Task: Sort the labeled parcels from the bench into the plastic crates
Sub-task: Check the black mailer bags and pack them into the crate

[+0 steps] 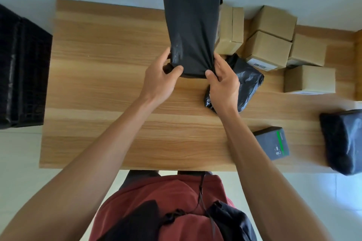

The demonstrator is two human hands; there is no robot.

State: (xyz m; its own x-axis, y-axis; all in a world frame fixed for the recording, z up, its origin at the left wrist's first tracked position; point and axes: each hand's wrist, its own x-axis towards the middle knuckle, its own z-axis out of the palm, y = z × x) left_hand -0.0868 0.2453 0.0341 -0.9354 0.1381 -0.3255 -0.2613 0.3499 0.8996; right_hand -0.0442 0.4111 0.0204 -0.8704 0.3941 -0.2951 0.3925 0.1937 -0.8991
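We hold a tall black parcel (193,27) upright above the wooden bench (109,76) at the top centre of the frame. Our left hand (159,80) pinches its lower left corner and our right hand (223,84) grips its lower right corner, thumbs on the near face. A smaller black bag (247,82) lies just behind the right hand. Cardboard boxes (272,43) cluster at the upper right. Black crates (23,72) stand at the left edge, beside the bench.

No text reads clearly: the white label (261,65) on a cardboard box (267,50) at two o'clock is blurred.
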